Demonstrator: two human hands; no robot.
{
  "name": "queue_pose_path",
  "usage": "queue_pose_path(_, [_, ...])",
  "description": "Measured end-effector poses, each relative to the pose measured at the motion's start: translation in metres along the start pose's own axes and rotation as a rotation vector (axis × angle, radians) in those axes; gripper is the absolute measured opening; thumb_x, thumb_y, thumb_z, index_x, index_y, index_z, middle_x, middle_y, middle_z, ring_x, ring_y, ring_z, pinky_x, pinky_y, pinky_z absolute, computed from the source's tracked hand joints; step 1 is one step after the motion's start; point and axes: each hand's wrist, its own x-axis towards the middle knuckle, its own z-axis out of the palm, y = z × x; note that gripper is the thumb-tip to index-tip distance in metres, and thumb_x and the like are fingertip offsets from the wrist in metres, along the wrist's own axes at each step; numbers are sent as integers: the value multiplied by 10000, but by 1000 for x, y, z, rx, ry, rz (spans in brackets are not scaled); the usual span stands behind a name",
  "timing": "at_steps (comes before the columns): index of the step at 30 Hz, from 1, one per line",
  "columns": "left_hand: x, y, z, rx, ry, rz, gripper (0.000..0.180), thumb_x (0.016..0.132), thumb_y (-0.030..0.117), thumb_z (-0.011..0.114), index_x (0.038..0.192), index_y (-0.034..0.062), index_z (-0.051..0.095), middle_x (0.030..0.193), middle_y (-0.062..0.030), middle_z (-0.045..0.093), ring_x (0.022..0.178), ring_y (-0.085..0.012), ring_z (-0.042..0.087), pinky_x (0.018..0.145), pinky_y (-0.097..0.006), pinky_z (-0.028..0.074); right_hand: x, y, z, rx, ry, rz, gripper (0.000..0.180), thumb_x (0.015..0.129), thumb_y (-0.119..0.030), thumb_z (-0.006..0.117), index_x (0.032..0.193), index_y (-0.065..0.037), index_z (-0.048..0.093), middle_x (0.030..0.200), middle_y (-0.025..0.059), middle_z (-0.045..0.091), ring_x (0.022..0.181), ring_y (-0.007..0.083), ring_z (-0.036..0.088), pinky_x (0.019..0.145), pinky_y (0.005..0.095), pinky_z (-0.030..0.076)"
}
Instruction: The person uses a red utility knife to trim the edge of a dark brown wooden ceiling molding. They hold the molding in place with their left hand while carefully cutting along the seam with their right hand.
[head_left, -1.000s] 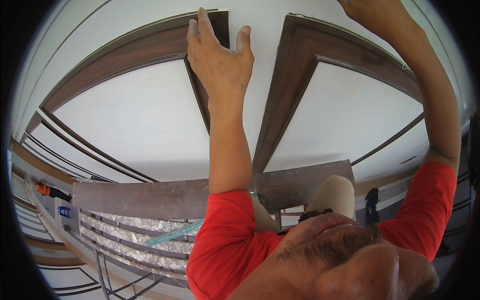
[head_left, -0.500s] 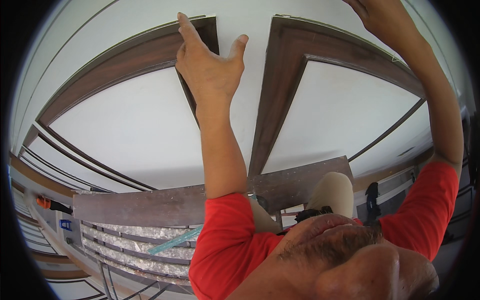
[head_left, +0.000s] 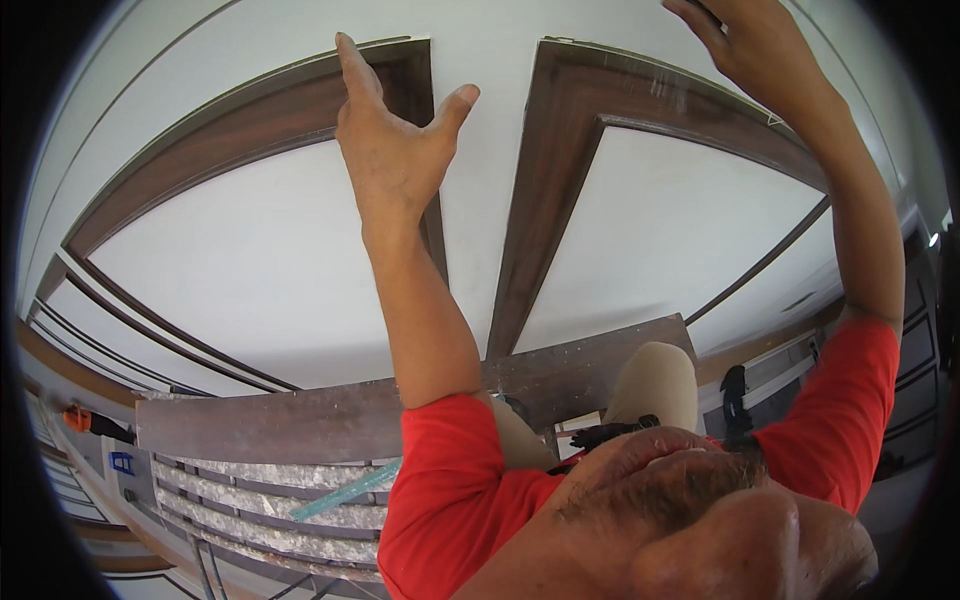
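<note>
My left hand [head_left: 395, 155] is raised in front of the left dark wood frame [head_left: 220, 130], near its upper corner. Its fingers and thumb are spread, with nothing between them. Whether its fingertips touch the frame or the white wall, I cannot tell. At the upper right my right hand [head_left: 745, 40] reaches above the right dark wood frame [head_left: 570, 95]. The picture's upper edge cuts off its fingers. A dark thing shows between thumb and palm, too little of it to name. Fine white streaks show on the frame below that hand.
Below me lies a dark plank [head_left: 270, 420], beside white-spattered slats [head_left: 290, 515] with a greenish strip [head_left: 345, 490] across them. A person in orange [head_left: 80, 420] and a blue stool [head_left: 121, 462] are far below at left. White panels [head_left: 260, 260] fill the frames.
Both hands have shifted a little left and slightly down in the picture. White streaks now show on the right frame. My left hand stays spread.
</note>
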Motion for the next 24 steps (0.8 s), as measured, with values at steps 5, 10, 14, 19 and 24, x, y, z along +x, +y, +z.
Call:
queue_pose_path(5, [0,-2,7,117,-12,15,1261,739,408,893,1645,41,95,1435,-366,503,1266,-463,512,1054,-517,469,35,-5,20,-74,89,-147,416,1043,-240,555,1398,-26,583,881,226,710,795,385,675,759,494,514])
queue_pose_path(10, [-1,-1,11,114,-11,-35,1257,746,403,889,1648,54,85,1410,-351,518,1282,-453,490,1064,-520,453,25,-16,-1,-219,-19,-63,382,1035,-229,569,1354,-22,608,840,195,707,771,350,678,730,477,516])
queue_pose_path(14, [-4,8,3,56,-51,-127,1246,751,381,888,1648,60,86,1507,-340,452,1353,-460,454,1105,-519,425,-15,-45,-33,-541,-165,157,346,1030,-231,582,1317,-43,626,782,147,690,721,298,666,695,450,513])
queue_pose_path(19, [-6,-3,1,28,-6,-68,1255,739,357,901,1648,57,89,1519,-350,430,1440,-446,400,1137,-522,414,-37,-66,-48,-611,-64,228,340,1034,-248,580,1318,-68,626,772,136,684,689,294,653,689,439,508])
queue_pose_path(24, [-3,5,8,29,-5,-55,1268,725,360,914,1641,32,101,1532,-379,392,1452,-482,396,1169,-523,392,-22,-16,-30,-234,50,56,363,1039,-267,571,1339,-68,619,817,157,696,743,321,666,731,462,508])
